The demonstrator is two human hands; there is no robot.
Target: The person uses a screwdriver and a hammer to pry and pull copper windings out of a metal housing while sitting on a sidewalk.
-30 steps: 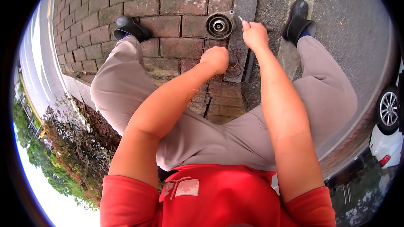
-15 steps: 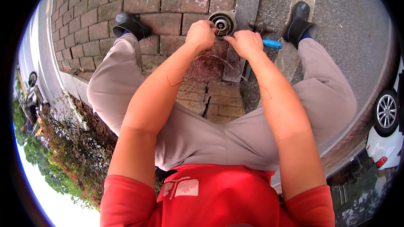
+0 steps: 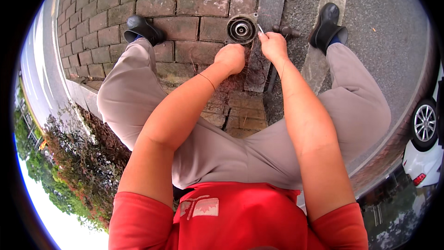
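Observation:
A round metal housing (image 3: 241, 17) with concentric rings and a hub in its centre sits on the brick paving in front of me. My left hand (image 3: 231, 59) is closed just below its near edge, over a tangle of thin reddish wire (image 3: 235, 83); its fingers hide whatever is in them. To the right of the housing, my right hand (image 3: 274, 45) is closed around a tool whose slim metal shaft (image 3: 260, 28) points up past the fingers. The grip covers the tool's handle. A fine loop of wire lies across my left forearm.
A dark hammer (image 3: 286, 31) lies right of my right hand, near the grey kerb strip (image 3: 272, 0). My black boots (image 3: 144, 28) stand wide apart on either side. Shrubs (image 3: 78, 162) grow at the left, and a white car (image 3: 418, 157) is at the far right.
My left hand has pulled back from the housing's rim toward me. The right hand has turned, so the tool's blue handle no longer shows and its shaft points upward. The housing is more exposed.

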